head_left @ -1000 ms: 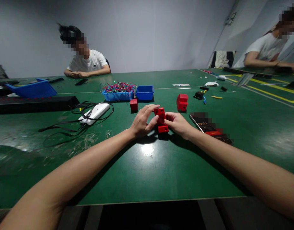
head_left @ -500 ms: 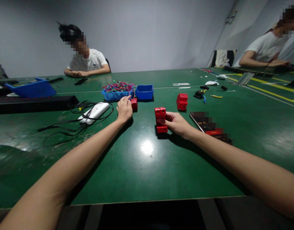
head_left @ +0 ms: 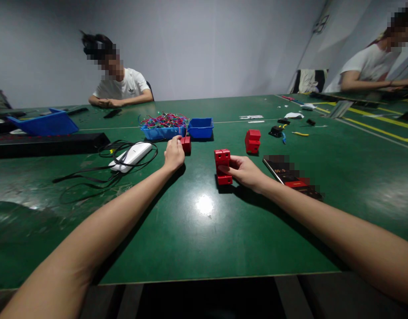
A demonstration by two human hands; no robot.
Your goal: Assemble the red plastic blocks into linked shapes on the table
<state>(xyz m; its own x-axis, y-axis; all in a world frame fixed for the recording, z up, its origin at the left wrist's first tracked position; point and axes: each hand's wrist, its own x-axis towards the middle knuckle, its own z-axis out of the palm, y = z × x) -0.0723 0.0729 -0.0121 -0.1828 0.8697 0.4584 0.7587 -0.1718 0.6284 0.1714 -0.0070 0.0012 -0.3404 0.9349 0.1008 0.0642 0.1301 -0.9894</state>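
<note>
My right hand (head_left: 244,172) grips a red breaker-shaped module (head_left: 223,167), thumb across its front. The module stands upright, with two round holes in its upper face and a stepped middle. My left hand (head_left: 174,155) is closed at the left side of another red module (head_left: 186,145), just in front of the blue bins; its fingertips are partly hidden. A third red module (head_left: 252,141) stands untouched on the green table (head_left: 204,243), behind and to the right of my right hand.
A blue bin of coloured wires (head_left: 164,132) stands beside another blue bin (head_left: 200,128). To the left are a white power strip (head_left: 132,156) with black cable and a long black box (head_left: 47,144). A phone (head_left: 290,177) and small cutters (head_left: 279,131) lie right. Two people sit beyond.
The fingers of my left hand have lowered and closed in at the red module by the bins. My right hand and its module have stayed in place.
</note>
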